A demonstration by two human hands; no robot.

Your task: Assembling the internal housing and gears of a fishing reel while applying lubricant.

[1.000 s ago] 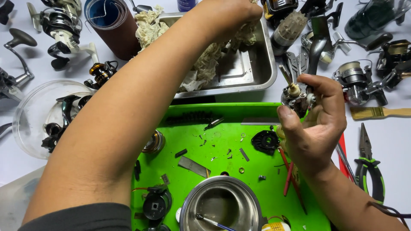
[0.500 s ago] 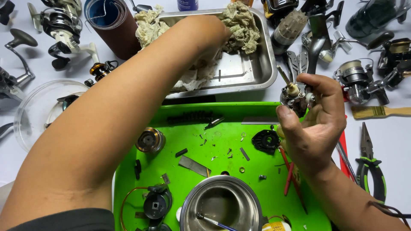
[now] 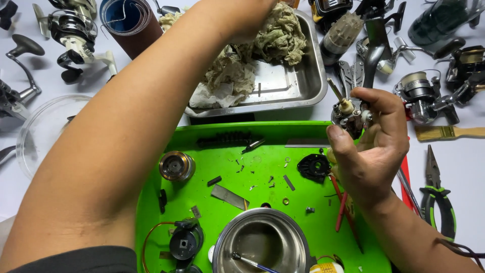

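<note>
Counter (image 3: 470, 167) — white, running past every edge of the frame, crowded along the top and both sides.

Green tray (image 3: 151, 202) — lower centre. It carries a steel bowl (image 3: 260, 247) at the bottom edge, a brass-coloured spool (image 3: 176, 166) at its left, a black round cover (image 3: 314, 167) at its right, a black part with orange wire (image 3: 185, 241) at lower left, plus scattered screws, washers and metal strips. Judged from these loose parts, the dismantling looks well along; cleaning and putting back together seem to be what is left.

Steel pan (image 3: 308, 86) — top centre, touching the tray's far rim, holding a stained rag (image 3: 275, 38).

Left hand (image 3: 247, 20) — arm crosses from lower left to the top edge; the fingers are sunk in the rag, and how tightly they grip cannot be told.

Right hand (image 3: 374, 151) — right of centre, over the tray's right rim, fingers closed around a small reel body (image 3: 348, 114) held upright, its shaft pointing up and left.

Around the edges: whole fishing reels (image 3: 424, 96) at upper right and upper left, a sandpaper roll (image 3: 129, 23) at top left, a clear dish (image 3: 45, 131) at left, a brush (image 3: 449, 132) and green-handled pliers (image 3: 439, 197) at right.

Open room: little. The tray's middle is the only fairly free patch; the left arm covers its left rim.
</note>
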